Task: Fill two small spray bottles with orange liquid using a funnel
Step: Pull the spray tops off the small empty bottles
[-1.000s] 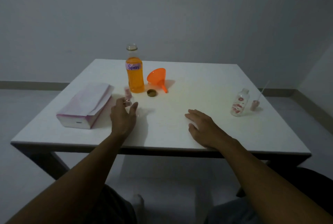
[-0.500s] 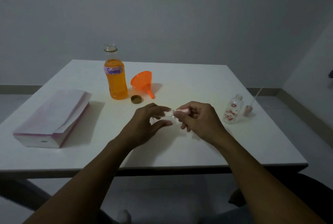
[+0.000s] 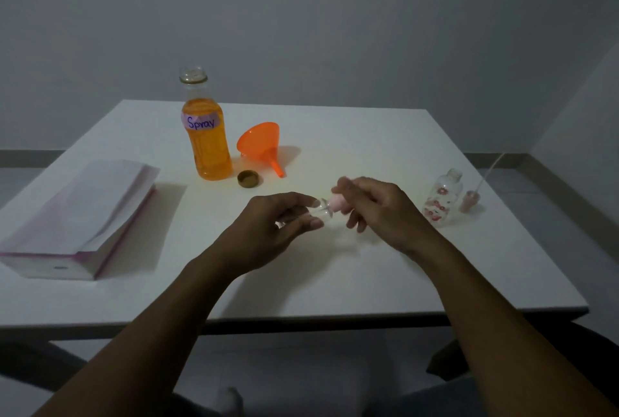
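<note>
Above table centre, both hands share 1 small clear spray bottle [image 3: 322, 209], held sideways: left hand [image 3: 268, 232] w/ fingers curled round its body, right hand [image 3: 378, 207] pinching its pink spray top [image 3: 336, 202]. 2nd spray bottle [image 3: 442, 197], floral print, stands uncapped at right, its pink pump w/ tube [image 3: 470, 198] lying just beside. 1 bottle of orange liquid [image 3: 206, 135], taped label reads "Spray", open; 1 gold cap [image 3: 249, 178] and 1 orange funnel [image 3: 263, 146], on its side, near it. 1 tissue pack [image 3: 80, 219] at left on white table [image 3: 335, 282].
</note>
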The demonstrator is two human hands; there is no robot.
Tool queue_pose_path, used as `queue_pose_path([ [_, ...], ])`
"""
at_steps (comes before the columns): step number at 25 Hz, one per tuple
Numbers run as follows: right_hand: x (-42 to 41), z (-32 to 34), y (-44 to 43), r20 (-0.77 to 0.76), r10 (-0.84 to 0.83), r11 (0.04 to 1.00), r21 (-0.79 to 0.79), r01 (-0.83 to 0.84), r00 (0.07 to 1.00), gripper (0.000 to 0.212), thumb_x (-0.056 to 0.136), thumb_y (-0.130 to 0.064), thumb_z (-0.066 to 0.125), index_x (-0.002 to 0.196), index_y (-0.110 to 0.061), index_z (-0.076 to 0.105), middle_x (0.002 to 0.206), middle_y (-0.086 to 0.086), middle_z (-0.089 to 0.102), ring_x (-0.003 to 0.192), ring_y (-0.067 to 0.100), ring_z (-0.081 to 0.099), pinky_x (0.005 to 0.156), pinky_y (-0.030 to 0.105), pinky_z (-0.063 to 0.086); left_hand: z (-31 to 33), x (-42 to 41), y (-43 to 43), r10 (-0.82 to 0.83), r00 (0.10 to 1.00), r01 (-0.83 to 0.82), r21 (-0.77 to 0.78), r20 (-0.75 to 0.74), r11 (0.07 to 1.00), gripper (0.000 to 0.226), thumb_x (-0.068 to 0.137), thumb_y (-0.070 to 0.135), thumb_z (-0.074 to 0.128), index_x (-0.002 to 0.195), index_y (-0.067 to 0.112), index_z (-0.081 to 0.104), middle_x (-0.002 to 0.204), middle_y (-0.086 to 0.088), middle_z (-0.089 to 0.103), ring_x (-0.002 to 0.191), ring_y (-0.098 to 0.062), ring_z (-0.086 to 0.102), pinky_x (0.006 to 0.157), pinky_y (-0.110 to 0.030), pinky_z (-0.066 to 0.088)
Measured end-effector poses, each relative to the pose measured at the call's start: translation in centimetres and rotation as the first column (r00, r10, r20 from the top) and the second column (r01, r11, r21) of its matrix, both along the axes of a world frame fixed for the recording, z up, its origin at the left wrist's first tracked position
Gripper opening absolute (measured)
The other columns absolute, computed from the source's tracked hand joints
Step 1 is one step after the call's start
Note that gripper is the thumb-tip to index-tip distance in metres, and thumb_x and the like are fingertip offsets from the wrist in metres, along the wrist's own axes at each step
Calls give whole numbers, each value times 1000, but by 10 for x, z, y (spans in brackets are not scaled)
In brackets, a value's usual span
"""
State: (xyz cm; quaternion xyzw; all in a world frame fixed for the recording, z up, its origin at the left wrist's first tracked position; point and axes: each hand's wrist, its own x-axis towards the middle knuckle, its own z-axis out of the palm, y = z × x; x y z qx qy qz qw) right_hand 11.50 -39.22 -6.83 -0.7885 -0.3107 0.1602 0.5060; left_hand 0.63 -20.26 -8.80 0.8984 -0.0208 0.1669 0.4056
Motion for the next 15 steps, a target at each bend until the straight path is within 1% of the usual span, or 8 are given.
queue_pose_path([
  [1, 1, -1, 2, 13, -8, 1000, 4, 8, 1000, 48, 91, -62, 57, 101, -20, 78, 85, 8, 75, 70, 17, 70, 69, 36, 57, 0, 0, -1, 6, 1000, -6, 0, 7, 1000, 47, 78, 49, 59, 117, 24, 64, 94, 20, 64, 85, 3, 62, 70, -11, 50],
  [3, 3, 0, -1, 26, 58, 993, 102, -61, 998, 18, 96, -28, 67, 102, -15, 78, 90, 8, 76, 78, 18, 71, 74, 32, 57, -1, 0, -1, 29, 1000, -29, 8, 11, 1000, 47, 78, 49, 60, 117, 24, 65, 95, 18, 65, 84, 0, 63, 69, -14, 52],
  [5, 7, 2, -7, 37, 179, 975, 130, -182, 983, 34, 89, -10, 74, 121, -19, 71, 114, 2, 73, 102, 15, 71, 86, 29, 59, -2, 0, 2, 53, 999, -53, 16, 5, 998, 50, 77, 52, 59, 118, 23, 65, 97, 14, 67, 82, -2, 63, 69, -17, 53],
  [7, 7, 3, -7, -8, 167, 983, 85, -166, 986, 48, 86, -30, 77, 132, -29, 61, 124, -3, 68, 108, 16, 69, 87, 34, 61, -3, 0, 4, 63, 998, -63, 17, -8, 998, 51, 76, 54, 59, 117, 25, 65, 99, 12, 68, 82, -2, 62, 69, -16, 53],
  [10, 5, 0, 2, -85, 22, 999, -24, -24, 996, 50, 90, -61, 57, 114, -20, 73, 96, 3, 78, 84, 23, 75, 75, 39, 62, -4, 2, 0, 60, 998, -59, 33, -11, 998, 51, 74, 56, 61, 116, 26, 65, 102, 11, 69, 83, -3, 62, 69, -17, 54],
  [12, 6, -2, 3, -66, 17, 999, -36, -19, 998, 38, 95, -47, 60, 99, -14, 79, 83, 7, 79, 77, 28, 74, 70, 38, 58, -5, 3, 0, 65, 998, -65, 44, -19, 997, 51, 73, 56, 61, 114, 26, 66, 101, 10, 69, 82, -4, 62, 68, -17, 54],
  [14, 9, -3, -3, -11, 84, 996, -1, -85, 996, 16, 92, -26, 72, 105, -18, 78, 93, 3, 79, 87, 20, 74, 78, 35, 60, -5, 3, 1, 67, 997, -66, 51, -27, 997, 50, 73, 56, 62, 114, 26, 66, 100, 10, 68, 82, -4, 62, 68, -15, 53],
  [15, 10, -3, -7, -2, 136, 991, -1, -136, 991, 24, 88, -21, 77, 113, -22, 76, 103, 0, 78, 95, 16, 73, 84, 33, 61, -6, 2, 1, 69, 997, -67, 55, -29, 996, 50, 73, 56, 63, 113, 26, 66, 100, 10, 68, 82, -4, 62, 67, -15, 52],
])
